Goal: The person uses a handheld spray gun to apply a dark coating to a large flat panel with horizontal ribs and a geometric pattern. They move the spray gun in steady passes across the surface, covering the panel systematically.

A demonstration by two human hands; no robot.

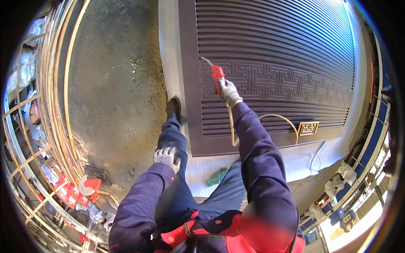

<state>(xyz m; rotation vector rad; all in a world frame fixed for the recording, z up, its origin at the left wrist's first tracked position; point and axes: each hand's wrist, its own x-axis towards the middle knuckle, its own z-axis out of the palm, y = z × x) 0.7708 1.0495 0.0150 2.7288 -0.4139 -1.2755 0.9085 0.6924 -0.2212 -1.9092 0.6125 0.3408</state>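
Note:
My right hand [230,92], in a grey glove, is wrapped round a red air blow gun [217,72] with a bent thin nozzle. The nozzle reaches toward the left frame of a large dark brown panel [270,80] with slats and a raised fret pattern. A pale hose [232,126] runs from the gun below my right wrist and loops out to the right. My left hand [167,158], gloved too, rests over my left knee with its fingers apart, holding nothing. A small gold fretwork piece [308,128] sits at the panel's near right part.
A white sheet [219,166] lies under the panel, with a green crumpled bag or cloth [217,177] on it. Long wooden strips and a rack [50,105] line the left side. A red and white cut-off saw [89,186] stands lower left. Plastic-wrapped items [337,179] lie at right.

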